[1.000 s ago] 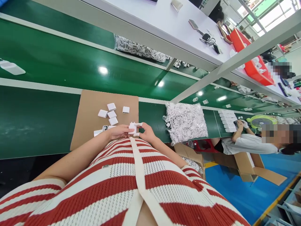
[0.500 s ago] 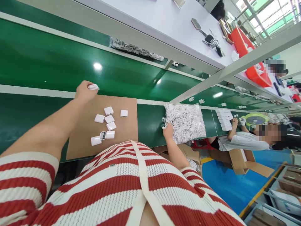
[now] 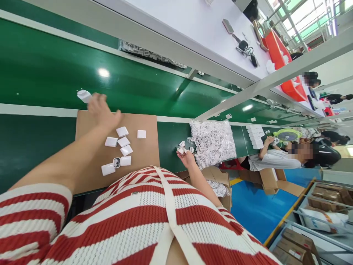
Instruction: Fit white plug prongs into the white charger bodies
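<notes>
My left hand (image 3: 102, 111) is over the back edge of the cardboard sheet (image 3: 146, 152), open with its fingers spread. Just beyond its fingertips, a white plug-like piece (image 3: 84, 96) with small pins lies on the green surface (image 3: 143, 88). Several white rectangular housings (image 3: 126, 150) are scattered on the cardboard, and among them sits a white frame (image 3: 117, 162) with a dark inside. My right hand (image 3: 186, 159) holds a small clump of white plastic parts (image 3: 182, 148) beside the clear bag of white parts (image 3: 215, 141). A few loose parts lie at the bag's mouth.
A slanting grey post (image 3: 220, 101) rises behind the bag to the white shelf (image 3: 182, 29), where keys (image 3: 244, 47) and a red bin (image 3: 275, 48) rest. Farther right, a co-worker (image 3: 271, 159) sits by stacked white boxes (image 3: 255, 136) and a green fan (image 3: 288, 134).
My left hand has let go of the white piece, which now lies on the green surface, and its fingers have spread. My right hand has drawn left from the bag with white parts.
</notes>
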Tool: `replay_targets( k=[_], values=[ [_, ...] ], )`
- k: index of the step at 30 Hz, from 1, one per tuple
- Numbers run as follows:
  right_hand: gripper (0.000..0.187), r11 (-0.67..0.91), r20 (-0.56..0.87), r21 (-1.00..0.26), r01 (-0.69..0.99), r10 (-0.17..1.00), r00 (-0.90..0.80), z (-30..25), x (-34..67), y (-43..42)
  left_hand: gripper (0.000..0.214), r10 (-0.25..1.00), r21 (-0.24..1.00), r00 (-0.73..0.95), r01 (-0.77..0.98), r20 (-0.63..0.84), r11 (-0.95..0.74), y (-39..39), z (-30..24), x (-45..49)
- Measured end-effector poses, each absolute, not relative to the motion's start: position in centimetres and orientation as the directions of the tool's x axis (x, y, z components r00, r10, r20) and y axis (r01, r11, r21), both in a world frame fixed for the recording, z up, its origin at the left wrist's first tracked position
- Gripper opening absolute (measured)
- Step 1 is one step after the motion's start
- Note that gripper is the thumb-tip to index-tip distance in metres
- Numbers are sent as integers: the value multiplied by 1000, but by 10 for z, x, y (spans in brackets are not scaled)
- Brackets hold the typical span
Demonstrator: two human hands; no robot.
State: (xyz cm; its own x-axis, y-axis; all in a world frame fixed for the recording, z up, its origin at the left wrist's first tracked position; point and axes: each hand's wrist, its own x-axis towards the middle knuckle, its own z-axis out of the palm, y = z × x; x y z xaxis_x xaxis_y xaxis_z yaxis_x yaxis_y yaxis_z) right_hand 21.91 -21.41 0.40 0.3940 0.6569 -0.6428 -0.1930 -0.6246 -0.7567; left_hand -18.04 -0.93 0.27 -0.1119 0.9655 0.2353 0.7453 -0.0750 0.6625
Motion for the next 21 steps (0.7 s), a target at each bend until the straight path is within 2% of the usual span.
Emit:
replay_targets(
  k=[2,6,9,12,14,17,21],
  values=[
    [16,-608,-678,-735,-301,665,313,8,213,-212,91,982,613,136,767,132,-189,-40,-4,-149],
    [17,-576,-696,-692,-435,693,189,16,201,-208,59,951,537,305,811,-51,-231,-73,-20,-113],
    [20,-583,-709,-651,-486,696,116,17,195,-208,60,915,519,402,790,-40,-325,-84,-18,-102],
    [22,-597,-726,-617,-512,684,78,16,190,-209,64,840,608,542,679,-36,-412,-93,-11,-95],
    [23,-596,-730,-602,-531,680,65,17,187,-210,57,815,689,574,621,-77,-372,-97,-10,-90],
    [22,-590,-729,-580,-562,683,36,21,181,-212,44,860,747,494,619,-128,-245,-100,-13,-84],
    [19,-600,-743,-538,-592,670,-3,28,174,-214,37,884,836,401,549,-240,-22,-112,-17,-75]
  ],
)
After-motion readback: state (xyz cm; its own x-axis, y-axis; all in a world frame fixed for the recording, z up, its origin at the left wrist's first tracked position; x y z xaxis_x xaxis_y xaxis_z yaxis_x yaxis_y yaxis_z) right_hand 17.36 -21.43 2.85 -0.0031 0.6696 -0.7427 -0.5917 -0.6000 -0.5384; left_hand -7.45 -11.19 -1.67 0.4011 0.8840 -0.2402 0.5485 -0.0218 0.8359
